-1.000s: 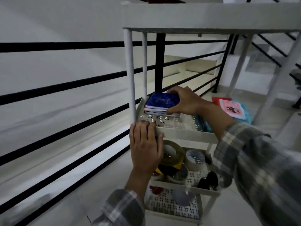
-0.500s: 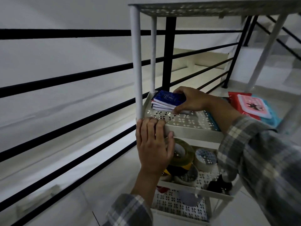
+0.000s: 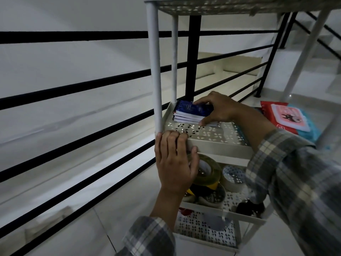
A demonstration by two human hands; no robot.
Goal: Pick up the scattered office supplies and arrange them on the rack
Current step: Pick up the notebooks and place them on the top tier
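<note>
- Rack: white, tiered, with perforated shelves and round white posts; it stands beside a black horizontal-bar railing on a pale tiled floor.
- Notebook stack: small spiral-bound pads with a blue cover on top, lying flat in the far-left corner of the middle shelf, close to the two left posts.
- Right hand: reaches in from the right and grasps the notebook stack — fingers lie across the blue cover, thumb presses the near edge of the stack. The forearm wears a plaid sleeve.
- Left hand: fingers curl over the near-left corner of the middle shelf rim, touching the foot of the near-left post; the thumb rests against the front face of the rim. The hand grips the rack itself and holds no loose item.
- Lower shelf: a large roll of brown tape stands tilted just behind the left hand; a white tape roll lies to its right; dark small items sit at the near-right corner — their type cannot be determined.
- Bottom shelf: partly hidden; contents unclear.
- Floor, right of the rack: a red and pink packet lies on something blue.
</note>
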